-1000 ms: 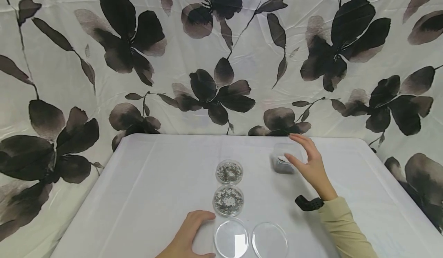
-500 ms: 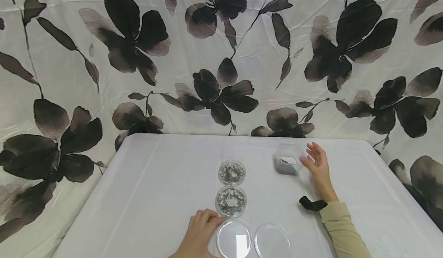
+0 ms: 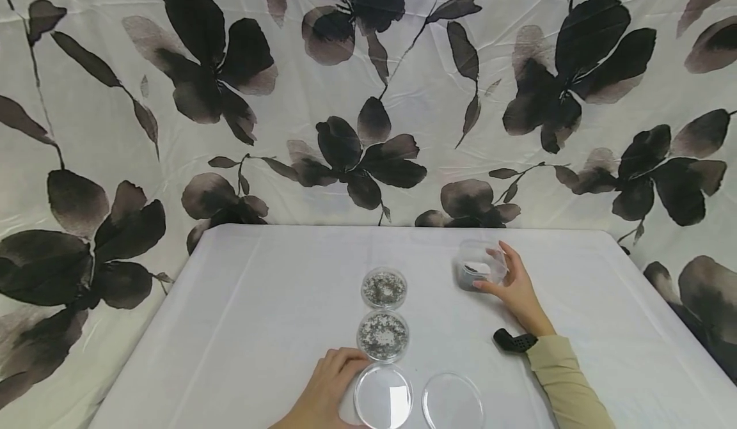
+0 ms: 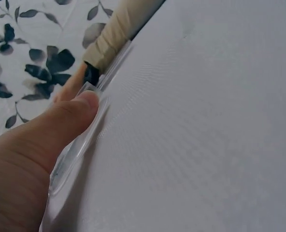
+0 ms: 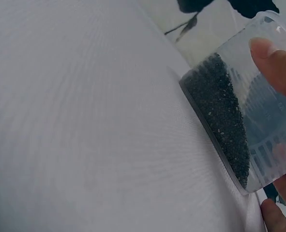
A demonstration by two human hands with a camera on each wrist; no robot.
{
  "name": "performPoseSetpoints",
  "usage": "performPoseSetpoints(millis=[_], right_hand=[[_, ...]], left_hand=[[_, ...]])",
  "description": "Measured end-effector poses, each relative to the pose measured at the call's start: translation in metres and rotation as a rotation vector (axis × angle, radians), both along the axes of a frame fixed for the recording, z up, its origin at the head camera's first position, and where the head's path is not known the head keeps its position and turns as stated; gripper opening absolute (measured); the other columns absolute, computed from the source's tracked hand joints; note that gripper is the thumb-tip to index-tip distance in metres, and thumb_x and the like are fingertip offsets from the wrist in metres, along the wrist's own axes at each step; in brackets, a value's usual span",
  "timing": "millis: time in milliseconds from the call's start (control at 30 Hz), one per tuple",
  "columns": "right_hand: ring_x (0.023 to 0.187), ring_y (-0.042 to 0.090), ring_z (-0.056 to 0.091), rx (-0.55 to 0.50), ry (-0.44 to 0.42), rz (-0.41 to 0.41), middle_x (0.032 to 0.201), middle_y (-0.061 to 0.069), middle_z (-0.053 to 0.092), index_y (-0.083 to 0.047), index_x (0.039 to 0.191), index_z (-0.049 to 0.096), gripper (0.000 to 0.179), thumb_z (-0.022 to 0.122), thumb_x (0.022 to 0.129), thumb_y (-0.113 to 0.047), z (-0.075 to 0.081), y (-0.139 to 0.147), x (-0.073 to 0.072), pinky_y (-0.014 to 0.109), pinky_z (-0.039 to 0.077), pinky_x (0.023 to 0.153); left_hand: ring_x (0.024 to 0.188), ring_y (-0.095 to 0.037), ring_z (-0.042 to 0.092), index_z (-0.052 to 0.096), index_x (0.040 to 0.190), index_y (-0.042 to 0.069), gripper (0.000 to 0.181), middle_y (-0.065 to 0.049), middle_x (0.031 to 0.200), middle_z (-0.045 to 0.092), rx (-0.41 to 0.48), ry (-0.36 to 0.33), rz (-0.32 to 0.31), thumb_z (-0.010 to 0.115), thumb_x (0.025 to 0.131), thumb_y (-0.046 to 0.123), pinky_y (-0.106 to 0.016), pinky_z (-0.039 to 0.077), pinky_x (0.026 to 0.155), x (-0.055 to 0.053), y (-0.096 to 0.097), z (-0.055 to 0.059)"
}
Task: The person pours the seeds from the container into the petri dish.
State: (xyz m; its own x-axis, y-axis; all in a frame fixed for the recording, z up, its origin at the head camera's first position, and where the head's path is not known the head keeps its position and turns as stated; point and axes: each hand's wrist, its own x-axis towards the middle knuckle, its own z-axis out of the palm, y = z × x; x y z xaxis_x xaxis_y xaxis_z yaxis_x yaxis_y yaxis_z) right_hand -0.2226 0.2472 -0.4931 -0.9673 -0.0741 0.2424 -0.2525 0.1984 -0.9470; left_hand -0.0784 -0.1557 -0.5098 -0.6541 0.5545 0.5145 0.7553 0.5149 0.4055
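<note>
My right hand [image 3: 521,295] grips a clear plastic tub [image 5: 273,116] at the table's back right, thumb on the near side and fingers on the far side. Dark granules [image 5: 220,116] fill its lower part, their surface sloping in the right wrist view. Something white shows inside the tub in the head view. At the front, my left hand [image 3: 331,387] holds a clear round dish [image 3: 384,396] by its edge. Its thumb presses on the rim in the left wrist view. Two dishes of speckled grey and white bits, one nearer [image 3: 382,335] and one farther [image 3: 384,288], stand behind it.
Another clear round dish or lid [image 3: 453,402] lies right of the held dish. A white cloth covers the table [image 3: 259,307]. Behind its back edge hangs a floral curtain [image 3: 368,84]. A black wrist device [image 3: 514,341] sits on the right wrist.
My right hand drew back from the tub to the right, then came back and took hold of it. My left hand moved right and closed in on the front dish.
</note>
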Motion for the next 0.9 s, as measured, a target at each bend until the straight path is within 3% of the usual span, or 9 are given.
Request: performPoseSetpoints(millis=[100, 200, 300, 500, 733, 833, 900], right_hand=[[0.146, 0.032, 0.022, 0.023, -0.002, -0.021, 0.153, 0.023, 0.035, -0.010, 0.158, 0.014, 0.103, 0.080, 0.080, 0.001, 0.000, -0.001, 0.003, 0.030, 0.021, 0.117], [0.139, 0.034, 0.034, 0.059, -0.003, -0.053, 0.150, 0.020, 0.039, -0.010, 0.157, 0.020, 0.100, 0.082, 0.080, -0.003, 0.000, -0.002, 0.005, 0.012, 0.031, 0.102], [0.133, 0.034, 0.041, 0.066, 0.000, -0.067, 0.146, 0.019, 0.044, -0.007, 0.155, 0.025, 0.097, 0.083, 0.079, -0.006, 0.001, -0.004, 0.005, 0.010, 0.035, 0.097], [0.133, 0.031, 0.043, 0.110, -0.020, -0.094, 0.145, 0.017, 0.047, -0.006, 0.153, 0.030, 0.094, 0.086, 0.078, -0.011, 0.002, -0.004, 0.005, 0.023, 0.038, 0.102], [0.135, 0.030, 0.039, 0.137, 0.014, -0.098, 0.143, 0.017, 0.049, -0.008, 0.152, 0.033, 0.094, 0.088, 0.075, -0.013, 0.017, -0.004, 0.006, 0.064, 0.030, 0.107], [0.135, 0.029, 0.039, 0.154, 0.026, -0.105, 0.143, 0.016, 0.050, -0.012, 0.151, 0.036, 0.093, 0.089, 0.074, -0.014, 0.027, -0.005, 0.008, 0.069, 0.027, 0.106], [0.135, 0.026, 0.041, 0.173, 0.035, -0.105, 0.143, 0.015, 0.050, -0.014, 0.151, 0.036, 0.094, 0.089, 0.074, -0.015, 0.034, -0.007, 0.010, 0.066, 0.030, 0.107]], left_hand=[[0.111, -0.010, 0.042, 0.060, 0.129, 0.012, 0.088, 0.002, 0.128, 0.051, 0.002, -0.030, -0.002, 0.083, 0.063, 0.066, -0.029, 0.041, 0.085, 0.000, -0.001, 0.000], [0.110, -0.010, 0.042, 0.059, 0.130, 0.013, 0.088, 0.002, 0.128, 0.050, -0.003, -0.023, -0.006, 0.081, 0.065, 0.067, -0.029, 0.041, 0.085, 0.000, -0.001, 0.001], [0.109, -0.010, 0.042, 0.060, 0.129, 0.012, 0.087, 0.002, 0.127, 0.050, -0.001, 0.003, -0.005, 0.082, 0.065, 0.067, -0.029, 0.042, 0.084, 0.000, -0.001, 0.002], [0.110, -0.009, 0.043, 0.060, 0.131, 0.013, 0.085, 0.002, 0.127, 0.051, -0.002, -0.026, -0.021, 0.082, 0.067, 0.065, -0.032, 0.044, 0.086, 0.000, -0.003, 0.005], [0.113, -0.009, 0.042, 0.057, 0.134, 0.016, 0.083, 0.004, 0.130, 0.049, -0.006, -0.070, -0.047, 0.080, 0.070, 0.064, -0.035, 0.044, 0.088, -0.001, -0.006, 0.009], [0.114, -0.009, 0.042, 0.057, 0.134, 0.016, 0.083, 0.004, 0.131, 0.049, -0.007, -0.076, -0.055, 0.080, 0.070, 0.064, -0.035, 0.044, 0.089, -0.001, -0.007, 0.009], [0.113, -0.009, 0.042, 0.057, 0.134, 0.016, 0.083, 0.004, 0.131, 0.050, -0.005, -0.070, -0.059, 0.081, 0.070, 0.063, -0.035, 0.044, 0.089, -0.001, -0.008, 0.008]])
